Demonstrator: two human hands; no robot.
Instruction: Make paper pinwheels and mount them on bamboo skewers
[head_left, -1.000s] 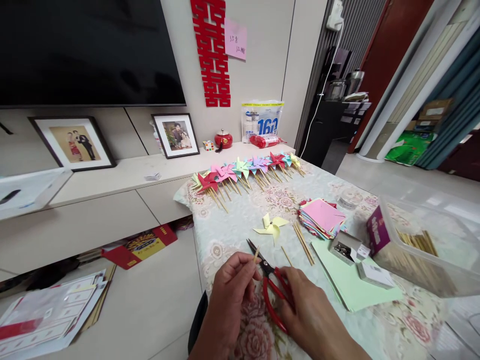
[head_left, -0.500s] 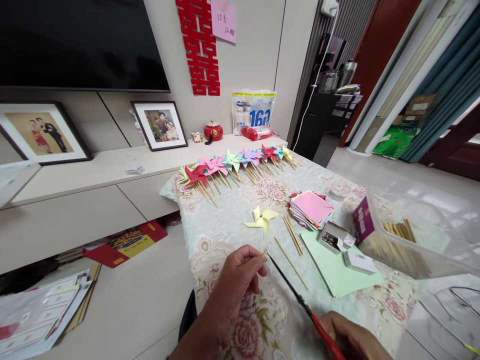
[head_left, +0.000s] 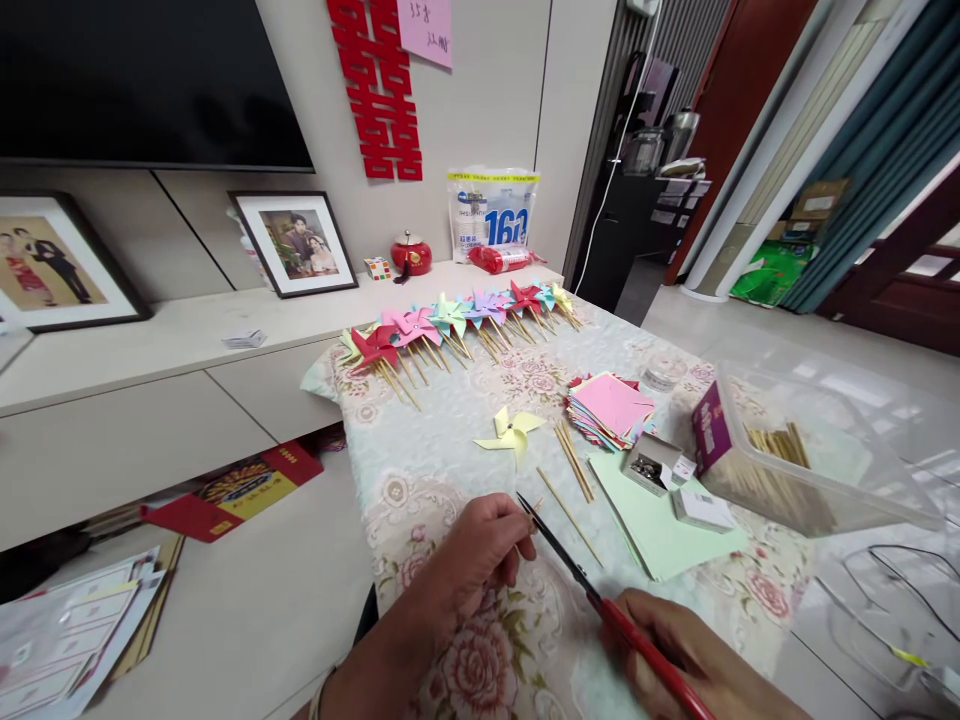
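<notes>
My left hand [head_left: 491, 540] is closed in a pinch on a thin wooden stick [head_left: 537, 506]; only its short tip shows past the fingers. My right hand [head_left: 667, 645] grips red-handled scissors [head_left: 581, 572]. Their dark blades point up and left, with the tip at the stick by my left fingertips. Just beyond lies a pale yellow paper pinwheel [head_left: 513, 434], flat on the floral tablecloth [head_left: 420, 470]. A single stick [head_left: 568, 515] and a small bunch of sticks [head_left: 574, 462] rest to the right of it.
Finished pinwheels [head_left: 450, 318] on sticks line the table's far edge. At right are stacked paper squares [head_left: 611, 405], green sheets [head_left: 637, 520], an open box of small metal pieces [head_left: 652, 468], a white box [head_left: 703, 510] and a clear tub [head_left: 862, 505] holding sticks.
The scissors have moved up and left, bringing their tip over to the stick at my left fingertips. My left hand stays nearly in place. The view has shifted slightly.
</notes>
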